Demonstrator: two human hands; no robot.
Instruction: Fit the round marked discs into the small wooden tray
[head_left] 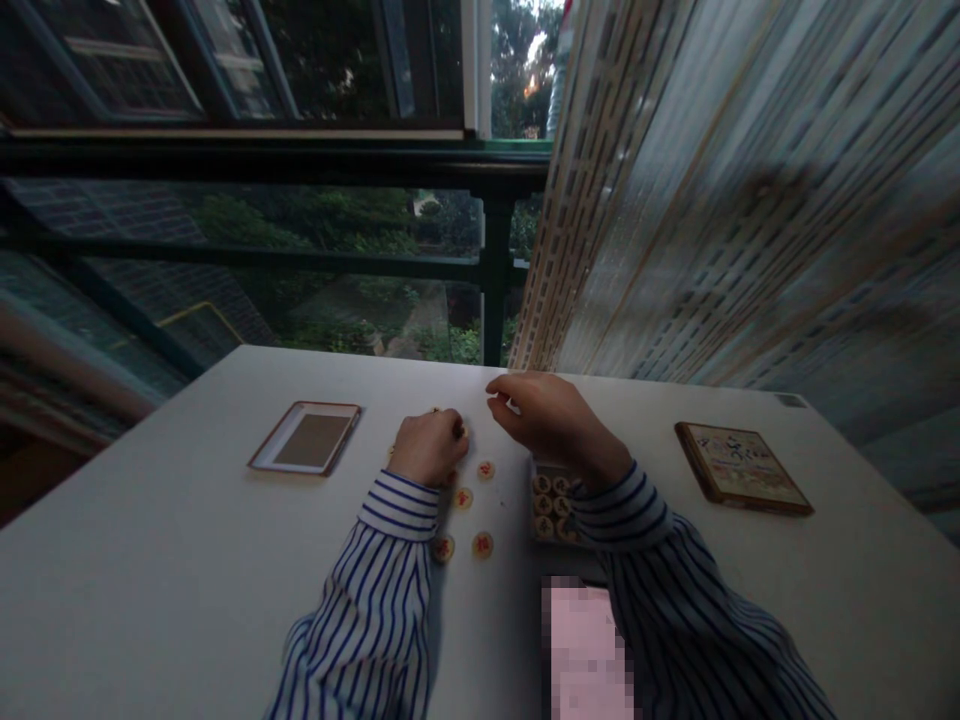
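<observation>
My left hand [426, 447] is closed above the white table, fingers curled down around a Chinese chess piece [465, 432], of which only a pale edge shows. Beside and below it lie several round pieces with red characters, among them one piece [486, 470] to its right and another piece [482, 545] nearer to me. More pieces are partly hidden behind the hand. My right hand [551, 415] hovers to the right with fingers bent, a gap between thumb and forefinger and nothing visible in it. Under its wrist stands a box [553, 541] holding rows of dark-lettered pieces, partly covered by my sleeve.
A shallow rectangular lid or tray [264, 462] lies on the table [172, 560] at left. On the right is a flat decorated case [742, 468]. A blurred-out pink item [589, 650] lies near me. Window railing and a curtain [675, 200] border the table's far side.
</observation>
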